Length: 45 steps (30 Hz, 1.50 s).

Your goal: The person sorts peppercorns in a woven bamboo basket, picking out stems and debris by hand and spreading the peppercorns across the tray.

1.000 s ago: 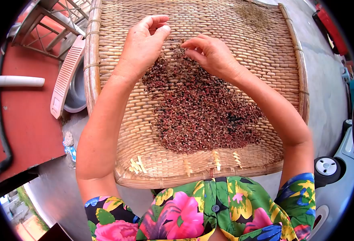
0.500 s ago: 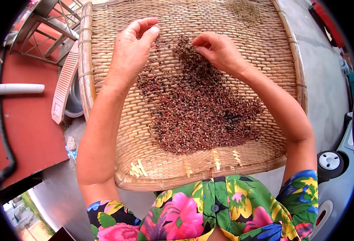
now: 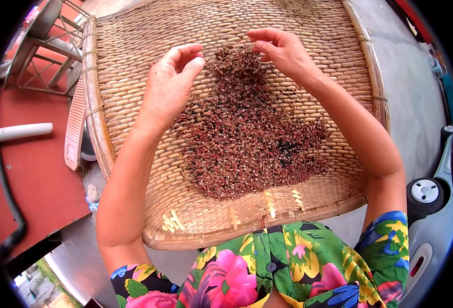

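A spread of dark red husks and black seeds, which look like Sichuan peppercorns, covers the middle of a woven tray. At its far end sits a looser, browner clump of husks and stems. My left hand hovers left of that clump, thumb and curved fingers apart, with nothing visible in it. On the clump's right is my right hand, its fingers loosely bent and the thumb a little apart from them. I see nothing held there either.
Pale woven strips show along the tray's near rim. Fine stem debris lies at the far right. Left of the tray are a ridged pink plastic piece, a metal frame and a white pipe. A wheeled grey object stands right.
My right hand has lifted off the clump and moved up and right, its fingers parting. My left hand is slightly lower in view. The clump is now more gathered, and the view has shifted a little.
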Motion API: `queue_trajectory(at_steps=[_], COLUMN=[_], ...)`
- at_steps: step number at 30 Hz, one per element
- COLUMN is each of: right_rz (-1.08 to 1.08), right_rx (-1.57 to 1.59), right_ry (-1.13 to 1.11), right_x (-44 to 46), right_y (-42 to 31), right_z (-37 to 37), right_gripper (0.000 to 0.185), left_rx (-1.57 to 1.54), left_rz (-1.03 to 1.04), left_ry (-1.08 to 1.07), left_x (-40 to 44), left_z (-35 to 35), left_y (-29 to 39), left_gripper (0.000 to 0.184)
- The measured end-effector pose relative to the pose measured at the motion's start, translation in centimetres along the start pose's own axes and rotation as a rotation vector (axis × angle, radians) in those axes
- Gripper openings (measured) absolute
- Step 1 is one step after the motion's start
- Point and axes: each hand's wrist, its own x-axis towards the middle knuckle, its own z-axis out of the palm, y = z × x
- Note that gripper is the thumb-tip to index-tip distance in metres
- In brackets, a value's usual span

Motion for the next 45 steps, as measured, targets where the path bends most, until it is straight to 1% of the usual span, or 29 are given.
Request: queue_trajectory(at_steps=[1, 3, 4, 5, 7, 8, 10, 11, 12, 14, 15, 17, 18, 19, 21, 22, 23, 26, 29, 30, 31, 32, 34, 36, 37, 38, 40, 43, 45], right_rz=[0.004, -0.265, -0.322, -0.323, -0.416, -0.393, -0.483, -0.508, -0.51, -0.546, -0.548, -0.414, -0.221, -0.111, 0.055, 0.047, 0.056, 0.09, 0.112, 0.064, 0.015, -0.089, -0.124, -0.22, -0.223, -0.15, -0.039, 0.01, 0.01], right_rx=[0.002, -0.143, -0.284, -0.284, -0.394, -0.401, -0.488, -0.562, -0.561, -0.72, -0.72, -0.512, -0.267, -0.084, 0.147, 0.146, 0.222, 0.392, 0.436, 0.414, 0.39, 0.422, 0.404, 0.388, 0.392, 0.439, 0.491, 0.417, 0.455], right_ry=[0.0, 0.055, 0.017, 0.017, -0.009, 0.004, 0.032, 0.042, 0.046, -0.041, -0.037, -0.096, -0.141, -0.204, -0.231, -0.229, -0.255, -0.28, -0.274, -0.248, -0.22, -0.172, -0.157, -0.112, -0.11, -0.127, -0.154, -0.181, -0.191], right_x=[-0.1, -0.2, -0.8, -1.2, -1.7, -1.6, -1.3, -0.9, -0.3, 0.9, 1.2, 1.8, 1.4, 1.2, 0.0, 0.0, -0.1, -1.2, -1.7, -1.9, -1.9, -1.6, -1.2, -0.7, -0.6, -0.6, -0.8, -1.5, -1.8], right_y=[0.4, -0.1, -0.4, -0.9, -1.7, -1.7, -2.1, -2.2, -2.0, -1.8, -1.8, -2.6, -3.3, -3.8, -5.4, -5.1, -5.0, -5.4, -5.8, -6.2, -6.5, -6.3, -6.4, -6.3, -6.4, -6.5, -6.5, -6.0, -5.5], right_z=[-0.2, -0.4, -0.5, -0.4, 0.0, 0.2, 1.2, 1.6, 2.1, 2.6, 2.6, 2.1, 1.5, 0.9, -0.1, -0.2, 0.0, 0.2, 0.5, 0.5, 0.4, 0.6, 0.3, 0.4, 0.4, 0.2, 0.0, -0.3, 0.1], right_gripper=[0.021, 0.022, 0.017, 0.017, 0.014, 0.014, 0.012, 0.013, 0.013, 0.014, 0.014, 0.017, 0.019, 0.02, 0.02, 0.02, 0.019, 0.018, 0.014, 0.014, 0.015, 0.016, 0.014, 0.015, 0.015, 0.016, 0.022, 0.024, 0.025], left_rx=[0.001, -0.08, -0.082, -0.081, -0.121, -0.119, -0.135, -0.154, -0.151, -0.173, -0.17, -0.159, -0.164, -0.167, -0.128, -0.159, -0.157, -0.346, -0.372, -0.398, -0.392, -0.402, -0.413, -0.459, -0.511, -0.552, -0.55, -0.541, -0.5], left_rz=[-0.003, 0.014, -0.003, -0.003, -0.012, -0.007, -0.01, -0.022, -0.019, -0.022, -0.018, -0.018, -0.023, -0.021, -0.01, -0.029, -0.023, -0.087, -0.117, -0.117, -0.116, -0.12, -0.115, -0.103, -0.091, -0.106, -0.097, -0.062, -0.039], left_ry=[-0.002, 0.034, 0.055, 0.056, 0.07, 0.069, 0.073, 0.064, 0.065, 0.065, 0.065, 0.055, 0.048, 0.055, 0.011, -0.012, -0.008, -0.103, -0.155, -0.134, -0.136, -0.144, -0.119, -0.099, -0.077, -0.063, -0.046, -0.051, -0.059], left_x=[0.0, -0.1, 0.0, 0.1, 0.1, 0.1, 0.0, 0.1, 0.1, 0.1, 0.1, 0.1, 0.0, 0.0, 0.0, 0.0, -0.1, -0.5, -0.6, -0.7, -0.6, -0.5, -0.4, -0.4, -0.4, -0.3, -0.2, -0.2, -0.2], left_z=[-0.1, -0.5, -0.8, -0.8, -1.0, -1.1, -1.0, -0.8, -0.7, -0.6, -0.6, -0.7, -0.7, -0.6, -0.4, -0.3, -0.1, 0.3, 0.6, 0.9, 0.8, 0.6, 0.5, 0.2, 0.0, -0.2, -0.5, -0.6, -0.5], left_y=[0.1, 0.6, 1.0, 1.0, 0.9, 0.8, 0.8, 0.7, 0.7, 0.8, 0.7, 0.7, 0.7, 0.4, 0.3, 0.4, 0.7, 1.5, 1.1, 1.2, 1.0, 0.9, 1.1, 1.1, 1.1, 1.0, 0.9, 0.8, 0.9], left_gripper=[0.027, 0.028, 0.029, 0.029, 0.03, 0.029, 0.029, 0.029, 0.029, 0.028, 0.028, 0.028, 0.028, 0.028, 0.028, 0.033, 0.033, 0.046, 0.047, 0.043, 0.043, 0.039, 0.027, 0.025, 0.023, 0.02, 0.02, 0.022, 0.023])
